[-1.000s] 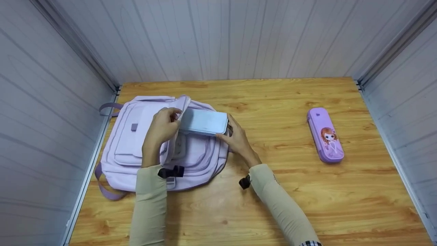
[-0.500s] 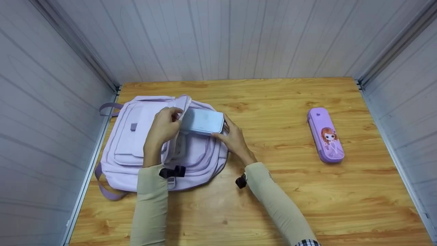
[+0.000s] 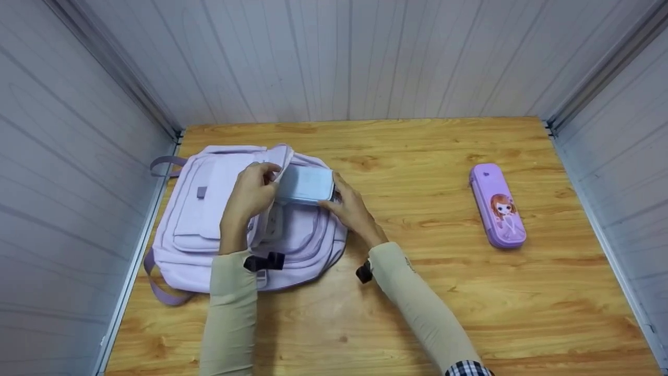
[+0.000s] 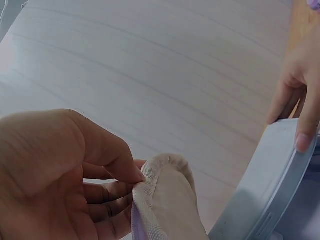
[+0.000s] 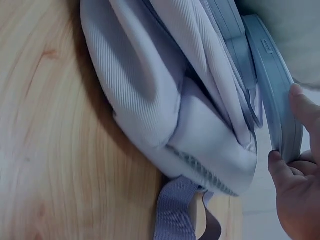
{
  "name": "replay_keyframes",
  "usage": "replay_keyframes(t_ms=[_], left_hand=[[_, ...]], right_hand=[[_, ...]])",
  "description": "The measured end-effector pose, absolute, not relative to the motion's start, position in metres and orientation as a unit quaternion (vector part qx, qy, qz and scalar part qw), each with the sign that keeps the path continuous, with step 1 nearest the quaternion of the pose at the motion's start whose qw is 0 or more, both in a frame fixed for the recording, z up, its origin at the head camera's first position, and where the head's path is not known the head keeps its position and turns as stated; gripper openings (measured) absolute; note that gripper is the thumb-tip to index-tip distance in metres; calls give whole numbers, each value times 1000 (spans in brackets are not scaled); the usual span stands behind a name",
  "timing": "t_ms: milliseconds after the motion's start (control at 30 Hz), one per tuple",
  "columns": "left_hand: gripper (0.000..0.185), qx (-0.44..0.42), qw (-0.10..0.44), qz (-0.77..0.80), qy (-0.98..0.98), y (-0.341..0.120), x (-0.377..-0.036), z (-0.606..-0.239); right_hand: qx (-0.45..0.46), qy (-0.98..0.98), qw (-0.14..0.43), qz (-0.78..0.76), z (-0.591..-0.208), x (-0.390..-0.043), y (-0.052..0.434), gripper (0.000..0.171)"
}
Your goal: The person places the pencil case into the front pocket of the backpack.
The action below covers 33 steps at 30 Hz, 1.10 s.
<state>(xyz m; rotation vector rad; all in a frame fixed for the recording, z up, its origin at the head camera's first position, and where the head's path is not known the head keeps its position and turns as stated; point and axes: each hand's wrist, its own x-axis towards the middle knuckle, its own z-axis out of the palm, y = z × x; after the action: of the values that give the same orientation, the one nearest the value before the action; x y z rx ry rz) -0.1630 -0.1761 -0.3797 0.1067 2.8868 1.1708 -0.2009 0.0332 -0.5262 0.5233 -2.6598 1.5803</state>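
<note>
A lilac backpack (image 3: 209, 219) lies flat on the wooden table (image 3: 417, 282) at the left. My left hand (image 3: 250, 196) pinches the raised edge of the bag's opening (image 4: 160, 195) and holds it up. My right hand (image 3: 350, 206) grips the end of a pale blue flat box (image 3: 305, 184), which sticks partway into the opening. In the left wrist view the box (image 4: 270, 190) shows with my right fingers (image 4: 300, 100) on its edge. The right wrist view shows the box (image 5: 272, 85) edge-on against the bag (image 5: 165, 90).
A purple pencil case (image 3: 497, 206) with a cartoon girl lies at the table's right side. Pale panelled walls (image 3: 334, 57) close in the table at the back and on both sides. A bag strap (image 3: 162, 292) trails near the left front.
My right hand has pushed the blue box leftward, deeper into the bag's opening. Less of the box shows now. My left hand keeps its hold on the bag's edge.
</note>
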Motion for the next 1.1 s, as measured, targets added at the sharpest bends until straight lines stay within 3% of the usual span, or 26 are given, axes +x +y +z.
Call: replay_keyframes(t_ms=[167, 400, 900, 1100], left_hand=[[36, 35, 7, 376, 926, -175, -163, -380], [36, 36, 11, 376, 926, -176, -161, -380], [35, 36, 0, 372, 927, -176, -163, -381], [35, 38, -9, 371, 928, -175, -163, -382]], right_hand=[[182, -850, 39, 492, -527, -200, 20, 85], [156, -860, 85, 479, -528, -200, 6, 71], [134, -863, 97, 478, -526, -195, -12, 45], [159, -853, 72, 492, -529, -194, -16, 42]])
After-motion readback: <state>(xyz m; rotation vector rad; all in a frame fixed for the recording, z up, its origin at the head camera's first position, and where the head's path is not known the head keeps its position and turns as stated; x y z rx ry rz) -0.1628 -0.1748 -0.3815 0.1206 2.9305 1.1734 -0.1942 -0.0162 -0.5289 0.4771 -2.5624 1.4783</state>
